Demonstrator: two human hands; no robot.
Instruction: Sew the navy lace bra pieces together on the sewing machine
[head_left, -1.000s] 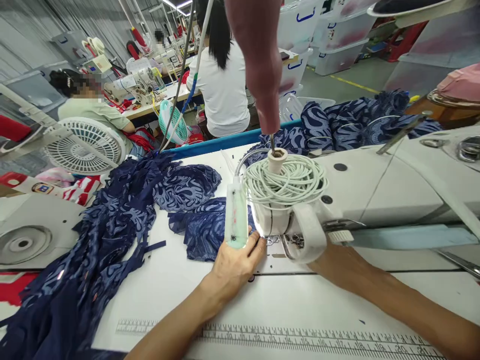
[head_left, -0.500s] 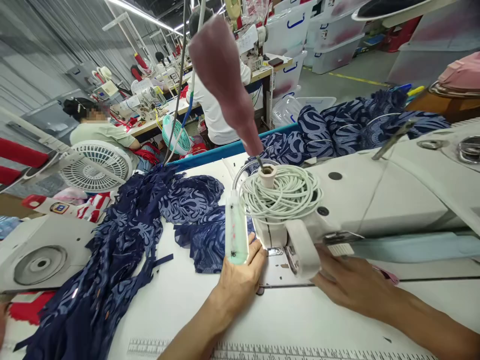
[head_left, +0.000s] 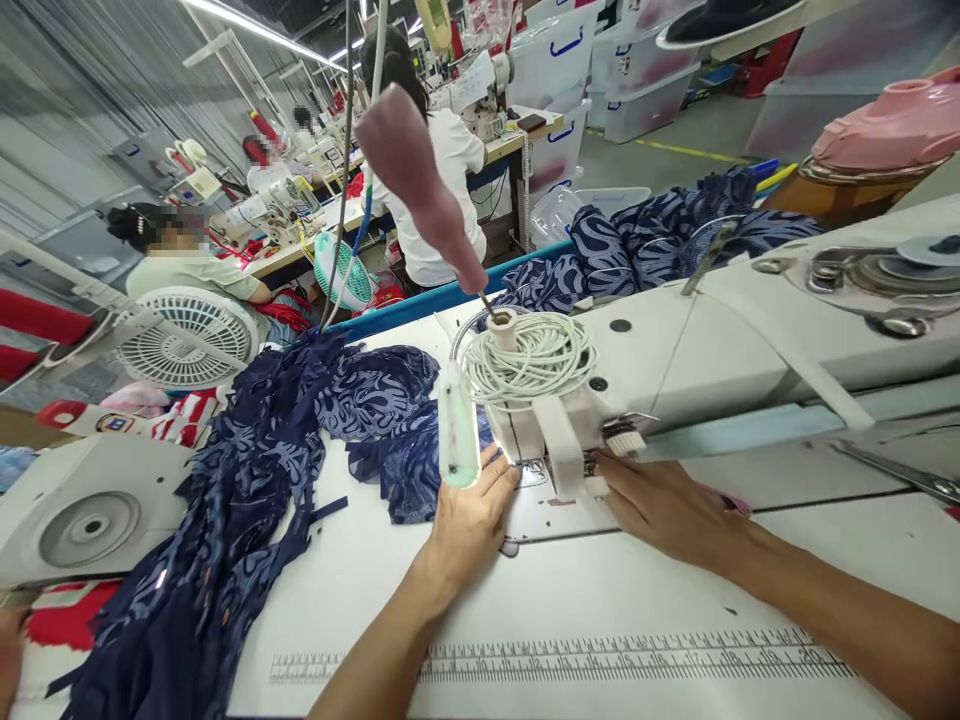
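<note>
My left hand (head_left: 469,520) lies on the white sewing table, left of the needle area, fingers stretched forward and lying flat. Its fingertips are beside the navy patterned cloth (head_left: 416,470). My right hand (head_left: 660,505) reaches under the arm of the sewing machine (head_left: 675,360). The machine head hides its fingertips, so whether it holds anything does not show. A lit lamp (head_left: 459,430) stands over the left fingers. Pale green cord (head_left: 532,360) lies coiled on top of the machine, with a pink-handled screwdriver (head_left: 424,185) stuck upright in a holder there.
A heap of navy cloth (head_left: 255,480) runs down the left side. A printed ruler (head_left: 600,660) crosses the front edge. Scissors (head_left: 900,470) lie at right. Bundled navy pieces (head_left: 637,250) sit behind the machine. Other people work beyond a white fan (head_left: 187,338); another hand (head_left: 9,645) shows at left.
The view has shifted, bringing more of the machine's right side and the scissors into sight. Both hands keep nearly the same places at the machine.
</note>
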